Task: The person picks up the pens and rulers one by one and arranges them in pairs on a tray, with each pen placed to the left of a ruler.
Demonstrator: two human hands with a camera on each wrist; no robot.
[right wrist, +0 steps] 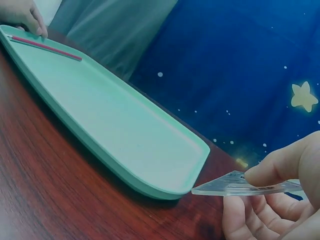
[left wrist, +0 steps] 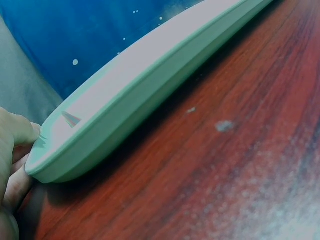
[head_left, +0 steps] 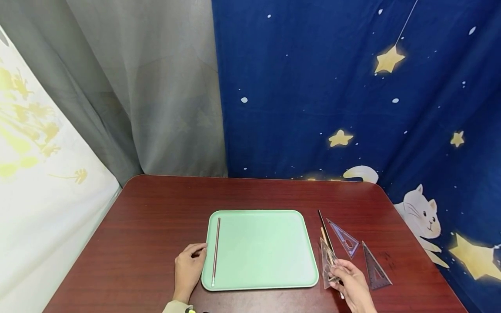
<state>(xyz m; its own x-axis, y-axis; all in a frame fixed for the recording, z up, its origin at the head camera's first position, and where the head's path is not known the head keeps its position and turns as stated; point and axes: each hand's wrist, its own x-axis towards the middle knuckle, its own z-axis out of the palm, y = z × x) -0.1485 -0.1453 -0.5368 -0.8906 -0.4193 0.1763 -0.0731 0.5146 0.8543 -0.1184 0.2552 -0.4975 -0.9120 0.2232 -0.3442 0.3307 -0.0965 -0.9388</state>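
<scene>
My right hand [head_left: 351, 282] pinches a clear set square [head_left: 328, 265], thumb on top and fingers beneath. In the right wrist view the set square [right wrist: 225, 186] is raised nearly flat, its tip overlapping the corner of the green tray [right wrist: 120, 145]. On the tray's [head_left: 266, 248] left side lies a dark red pencil [head_left: 216, 252], lengthwise along the rim. My left hand [head_left: 189, 267] holds that left rim; in the left wrist view its fingers [left wrist: 15, 130] are right at the tray's end. Beneath the held set square, a black stick-like item [head_left: 325, 230] and a tan one [head_left: 323, 234] are partly hidden.
Two more set squares lie right of the tray: a bluish clear one [head_left: 346, 239] farther back, and a darker one [head_left: 376, 269] beside my right hand. The reddish-brown table [head_left: 156, 217] ends at a grey curtain [head_left: 176, 87] and a blue star-printed curtain [head_left: 293, 87].
</scene>
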